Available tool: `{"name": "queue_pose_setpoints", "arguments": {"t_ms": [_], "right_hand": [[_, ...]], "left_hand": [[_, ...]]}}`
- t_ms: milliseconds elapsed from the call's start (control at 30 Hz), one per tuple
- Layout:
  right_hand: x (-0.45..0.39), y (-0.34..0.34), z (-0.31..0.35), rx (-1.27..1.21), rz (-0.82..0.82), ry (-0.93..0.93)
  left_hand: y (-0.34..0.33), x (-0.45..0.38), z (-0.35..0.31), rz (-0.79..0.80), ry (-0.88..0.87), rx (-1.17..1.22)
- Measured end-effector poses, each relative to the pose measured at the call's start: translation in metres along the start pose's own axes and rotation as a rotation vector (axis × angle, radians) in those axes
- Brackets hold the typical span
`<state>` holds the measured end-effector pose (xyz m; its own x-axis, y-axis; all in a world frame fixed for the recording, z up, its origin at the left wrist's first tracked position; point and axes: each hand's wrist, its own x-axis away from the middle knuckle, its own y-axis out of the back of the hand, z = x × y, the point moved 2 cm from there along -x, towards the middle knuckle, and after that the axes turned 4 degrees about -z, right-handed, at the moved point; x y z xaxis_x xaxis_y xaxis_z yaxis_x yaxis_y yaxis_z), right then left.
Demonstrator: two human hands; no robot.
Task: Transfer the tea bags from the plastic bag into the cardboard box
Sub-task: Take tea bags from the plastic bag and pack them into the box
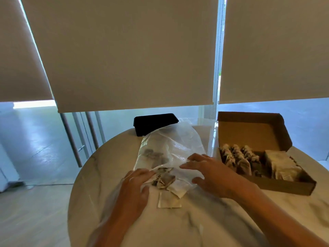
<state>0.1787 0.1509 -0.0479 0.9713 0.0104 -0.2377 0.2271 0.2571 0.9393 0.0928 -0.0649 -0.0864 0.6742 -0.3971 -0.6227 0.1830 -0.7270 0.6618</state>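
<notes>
We see a round marble table with a clear plastic bag lying across its middle, its closed end towards twelve o'clock and its mouth opening towards us at six. Our left hand sits at about seven o'clock from the bag's centre, fingers fairly straight and spread, their tips resting on the edge of the bag's mouth; it grips nothing that we can make out. Our right hand lies at about four o'clock from the bag's centre, palm down on the plastic with the fingers loosely extended and apart, pressing rather than pinching. Between the two hands a small heap of tea bags spills from the mouth, and a pale square sachet lies flat on the table just beyond it at six o'clock. More tea bags show dimly through the plastic farther in, towards eleven o'clock. The cardboard box stands open at three o'clock from the bag, its lid tilted back, already holding rows of tea bags and a block of pale sachets. A black container rests at twelve o'clock, just behind the bag, touching or nearly so. Roller blinds hang over the windows behind.
</notes>
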Motion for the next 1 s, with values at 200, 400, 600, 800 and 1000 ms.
{"name": "queue_pose_setpoints", "arguments": {"t_ms": [200,400,600,800,1000], "right_hand": [[0.014,0.009,0.007,0.100,-0.103,0.048],[0.019,-0.005,0.020,0.218,-0.065,0.164],[0.016,-0.010,0.019,0.099,-0.170,0.117],[0.016,0.007,0.022,-0.184,-0.399,-0.042],[0.017,0.010,0.020,-0.283,-0.445,-0.054]], "left_hand": [[0.002,0.000,-0.004,0.041,0.030,0.097],[0.002,0.002,0.000,0.054,0.063,0.135],[-0.001,0.001,0.002,0.052,0.047,0.142],[0.000,0.001,-0.004,0.018,-0.024,0.160],[0.008,-0.006,-0.043,-0.166,-0.147,0.202]]}}
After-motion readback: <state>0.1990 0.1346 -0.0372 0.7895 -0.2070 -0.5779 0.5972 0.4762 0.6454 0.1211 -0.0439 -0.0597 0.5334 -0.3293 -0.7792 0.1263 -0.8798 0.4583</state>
